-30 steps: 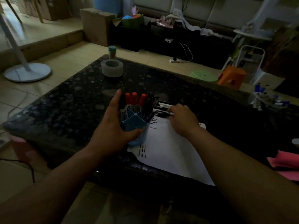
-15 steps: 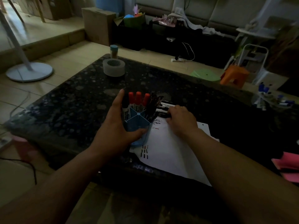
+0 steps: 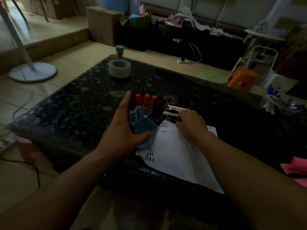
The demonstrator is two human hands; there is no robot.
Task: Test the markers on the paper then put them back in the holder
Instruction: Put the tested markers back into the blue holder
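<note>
Tape roll point(image 3: 119, 68) being borne by dark table point(image 3: 66, 113), upper left of centre. Centre frame: blue holder point(image 3: 144, 126) being gripped by left hand point(image 3: 123, 131), thumb wrapped across near wall, fingers laid up along far left side. Red-capped markers point(image 3: 146, 102) being held upright in its compartments. Holder being stood at left edge of paper point(image 3: 176, 156). Further right, loose markers point(image 3: 174, 110) being touched by right hand point(image 3: 191, 125), fingers curled over them; whether one is pinched cannot be told.
</note>
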